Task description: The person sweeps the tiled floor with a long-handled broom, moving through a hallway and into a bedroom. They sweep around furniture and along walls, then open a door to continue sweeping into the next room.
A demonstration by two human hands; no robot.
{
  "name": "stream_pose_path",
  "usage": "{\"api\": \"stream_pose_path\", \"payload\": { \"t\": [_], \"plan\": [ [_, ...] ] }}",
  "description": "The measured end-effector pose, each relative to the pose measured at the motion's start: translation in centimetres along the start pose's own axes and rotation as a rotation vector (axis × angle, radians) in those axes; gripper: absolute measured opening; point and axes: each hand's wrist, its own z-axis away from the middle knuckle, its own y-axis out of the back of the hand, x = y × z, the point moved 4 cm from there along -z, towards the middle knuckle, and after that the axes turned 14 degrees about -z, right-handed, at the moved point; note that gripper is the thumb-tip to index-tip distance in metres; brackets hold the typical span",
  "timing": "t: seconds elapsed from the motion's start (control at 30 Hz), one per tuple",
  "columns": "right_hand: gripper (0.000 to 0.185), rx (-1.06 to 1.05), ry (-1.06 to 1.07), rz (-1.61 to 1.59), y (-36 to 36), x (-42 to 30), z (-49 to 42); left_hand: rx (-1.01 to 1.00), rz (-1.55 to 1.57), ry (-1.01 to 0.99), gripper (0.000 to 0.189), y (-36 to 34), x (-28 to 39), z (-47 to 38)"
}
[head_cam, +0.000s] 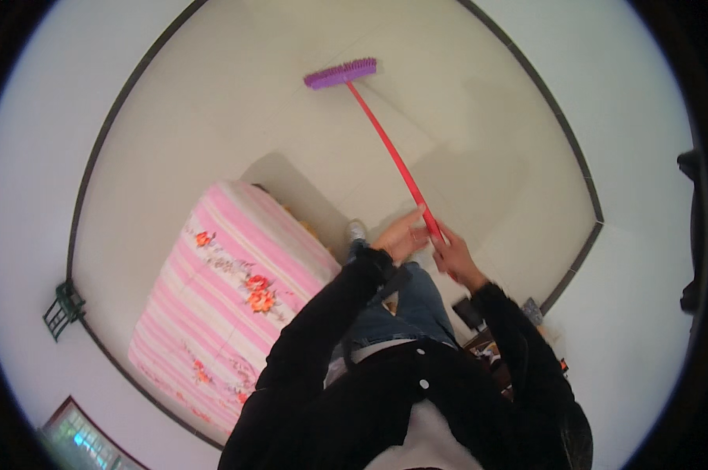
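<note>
A push broom with a purple head (342,73) and a long red handle (396,155) reaches out ahead of me, the head lying on the tiled floor with its bristles facing away. Near the handle's upper end, my right hand (455,255) is closed around it. My left hand (402,236) is just beside the handle, a little further forward, its thumb against the red shaft. Motion blur hides whether the left fingers wrap around it.
To my left stands a bed or table under a pink striped, flowered cloth (230,282). Dark skirting (556,111) borders the pale floor (230,106) along white walls. A small dark green chair (66,308) is by the left wall. Assorted items (495,355) lie close to my right side.
</note>
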Motion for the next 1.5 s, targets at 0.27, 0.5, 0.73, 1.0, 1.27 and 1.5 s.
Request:
{"api": "stream_pose_path", "payload": {
  "t": [0.27, 0.5, 0.73, 1.0, 1.27, 1.5],
  "plan": [
    [0.053, 0.304, -0.402, -0.25, 9.8, 2.8, 20.4, -0.171, -0.107, 0.765, 0.078, -11.1, -14.6, -3.6],
    [0.054, 0.282, -0.432, -0.038, 15.8, 2.1, 14.2, 0.023, -0.016, 0.694, 0.062, -11.3, -13.4, -10.5],
    [0.05, 0.071, -0.243, -0.087, 21.7, -5.9, -4.9, 0.169, -0.01, 0.127, 0.037, -11.8, 0.9, -20.2],
    [0.051, 0.14, -0.286, -0.099, 32.0, -8.1, 6.1, 0.235, 0.07, 0.533, 0.046, -18.7, -5.1, -28.9],
    [0.053, 0.288, -0.429, -0.076, 40.2, -6.6, 13.9, 0.092, -0.088, 0.872, 0.057, -26.2, -15.0, -33.5],
    [0.051, 0.137, -0.405, 0.094, 41.8, -11.9, -0.4, 0.153, 0.121, 0.393, 0.033, -22.8, -6.7, -39.3]
  ]
}}
